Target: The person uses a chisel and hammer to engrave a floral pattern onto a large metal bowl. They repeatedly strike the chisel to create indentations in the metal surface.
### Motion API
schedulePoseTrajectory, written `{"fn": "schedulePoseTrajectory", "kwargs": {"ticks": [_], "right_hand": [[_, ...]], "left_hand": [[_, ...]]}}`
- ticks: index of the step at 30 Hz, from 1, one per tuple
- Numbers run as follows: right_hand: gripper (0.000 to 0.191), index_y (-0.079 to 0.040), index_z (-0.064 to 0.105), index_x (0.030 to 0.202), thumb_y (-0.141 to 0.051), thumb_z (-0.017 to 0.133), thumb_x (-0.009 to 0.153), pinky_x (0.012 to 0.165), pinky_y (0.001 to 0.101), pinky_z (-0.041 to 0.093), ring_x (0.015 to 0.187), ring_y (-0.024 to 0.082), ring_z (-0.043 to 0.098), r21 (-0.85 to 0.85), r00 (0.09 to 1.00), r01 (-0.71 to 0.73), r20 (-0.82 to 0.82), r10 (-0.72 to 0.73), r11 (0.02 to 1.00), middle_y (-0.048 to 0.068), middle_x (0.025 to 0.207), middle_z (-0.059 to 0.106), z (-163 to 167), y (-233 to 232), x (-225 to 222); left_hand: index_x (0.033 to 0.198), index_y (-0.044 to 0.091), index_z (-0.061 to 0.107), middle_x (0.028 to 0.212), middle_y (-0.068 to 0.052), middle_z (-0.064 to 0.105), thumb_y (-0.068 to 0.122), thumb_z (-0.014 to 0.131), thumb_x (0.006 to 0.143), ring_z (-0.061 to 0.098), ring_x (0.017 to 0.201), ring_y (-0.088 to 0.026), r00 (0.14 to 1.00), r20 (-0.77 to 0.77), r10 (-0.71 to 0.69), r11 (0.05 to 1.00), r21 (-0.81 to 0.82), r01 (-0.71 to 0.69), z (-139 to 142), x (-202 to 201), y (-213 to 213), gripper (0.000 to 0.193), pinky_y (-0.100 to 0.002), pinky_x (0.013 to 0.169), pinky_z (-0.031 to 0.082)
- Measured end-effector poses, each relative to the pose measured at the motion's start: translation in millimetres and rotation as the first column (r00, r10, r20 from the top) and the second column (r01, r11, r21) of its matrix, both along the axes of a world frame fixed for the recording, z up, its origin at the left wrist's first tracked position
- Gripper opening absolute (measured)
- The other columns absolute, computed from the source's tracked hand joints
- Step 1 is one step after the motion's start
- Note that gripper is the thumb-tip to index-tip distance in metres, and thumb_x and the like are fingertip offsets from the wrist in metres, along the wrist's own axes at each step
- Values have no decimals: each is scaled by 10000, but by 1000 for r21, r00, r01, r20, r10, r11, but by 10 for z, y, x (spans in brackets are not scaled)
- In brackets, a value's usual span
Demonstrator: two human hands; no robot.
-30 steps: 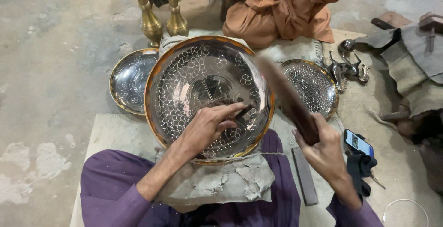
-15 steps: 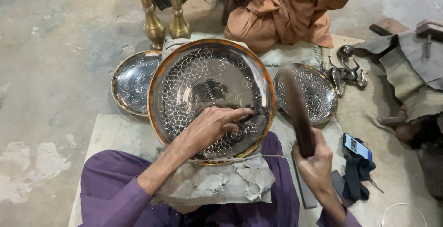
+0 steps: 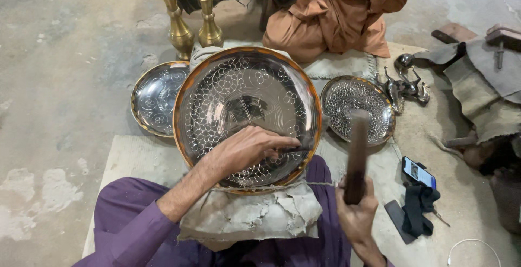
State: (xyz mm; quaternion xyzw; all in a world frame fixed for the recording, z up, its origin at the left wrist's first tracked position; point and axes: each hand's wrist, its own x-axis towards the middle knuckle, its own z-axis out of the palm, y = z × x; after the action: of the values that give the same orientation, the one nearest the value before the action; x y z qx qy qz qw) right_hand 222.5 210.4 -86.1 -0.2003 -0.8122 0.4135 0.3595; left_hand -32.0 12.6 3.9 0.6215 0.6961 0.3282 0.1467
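A large engraved metal tray (image 3: pixel 233 90) with a brass rim leans on a cracked, cloth-wrapped pad (image 3: pixel 255 215) in my lap. My left hand (image 3: pixel 244 148) lies on the tray's lower right part, its fingers closed on a thin dark chisel (image 3: pixel 296 149) pressed to the metal. My right hand (image 3: pixel 355 213) grips a dark wooden mallet (image 3: pixel 356 150), held upright just right of the tray and blurred by motion.
Two smaller engraved plates lie on the floor, one left (image 3: pixel 154 99), one right (image 3: pixel 358 107). Two brass vases (image 3: pixel 190 12) stand behind. A person in orange clothes (image 3: pixel 342 12) sits beyond. A phone (image 3: pixel 419 172), a dark strap and small metal tools lie at the right.
My right hand has swung the mallet from a tilt over the tray's right edge to an upright position, lower and farther right. My left hand stays on the tray with the chisel.
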Motion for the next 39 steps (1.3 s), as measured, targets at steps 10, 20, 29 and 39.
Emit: {"fn": "schedulePoseTrajectory", "kwargs": {"ticks": [10, 20, 29, 39], "right_hand": [[350, -2, 557, 1190, -18, 700, 871, 765, 401, 554, 863, 231, 668, 64, 998, -55, 21, 54, 996, 185, 941, 651, -316, -13, 43], [402, -84, 565, 1192, -58, 718, 821, 702, 415, 561, 780, 282, 717, 253, 931, -31, 360, -65, 967, 159, 885, 712, 393, 232, -173], [341, -31, 569, 1212, -23, 734, 913, 638, 379, 552, 837, 211, 657, -42, 965, 230, 136, -222, 972, 116, 1028, 661, 685, 797, 119], [471, -190, 556, 1210, 30, 695, 817, 565, 311, 504, 712, 121, 605, -754, 644, 248, -341, -685, 609, -24, 938, 630, 599, 1551, 894]], "left_hand": [[1415, 300, 601, 1002, -44, 775, 97, 629, 945, 756, 769, -242, 998, 55, -24, 967, -252, 37, 73, 17, -15, 513, -406, 716, 589], [1371, 151, 601, 1110, -95, 748, 55, 709, 827, 723, 945, -316, 985, 3, 174, 975, 139, -173, -56, 120, -124, 563, -446, 756, 567], [1384, 123, 604, 1042, -125, 748, 58, 722, 879, 736, 901, -303, 922, 146, 358, 899, 213, -382, -53, 239, -262, 523, -427, 759, 595], [1388, 118, 574, 1026, -107, 785, 44, 732, 889, 794, 917, -190, 839, 392, 378, 865, 172, -471, -242, 143, -418, 529, -308, 794, 683]]}}
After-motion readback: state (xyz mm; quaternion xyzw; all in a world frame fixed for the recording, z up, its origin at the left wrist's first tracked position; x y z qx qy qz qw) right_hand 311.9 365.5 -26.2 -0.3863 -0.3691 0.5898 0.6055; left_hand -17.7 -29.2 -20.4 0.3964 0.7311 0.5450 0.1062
